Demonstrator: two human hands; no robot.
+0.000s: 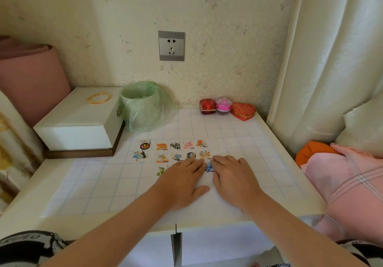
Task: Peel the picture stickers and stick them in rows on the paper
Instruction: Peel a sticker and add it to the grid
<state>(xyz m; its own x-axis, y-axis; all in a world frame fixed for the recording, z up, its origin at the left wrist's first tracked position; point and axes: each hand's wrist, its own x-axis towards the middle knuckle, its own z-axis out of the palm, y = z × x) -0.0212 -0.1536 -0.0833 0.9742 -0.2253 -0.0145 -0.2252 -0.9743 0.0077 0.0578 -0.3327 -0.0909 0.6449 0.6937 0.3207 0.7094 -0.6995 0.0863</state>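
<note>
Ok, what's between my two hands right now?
A blue picture sticker lies in the narrow gap between the left hand and right hand, seen in the head view.

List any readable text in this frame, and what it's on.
"RFUEO": pale letters on the dark garment at lower left, cut off at the frame edge, so the reading is uncertain.
Stickers: small captions beside the pictures, too small to read.
Socket and white box: no text visible.
</note>
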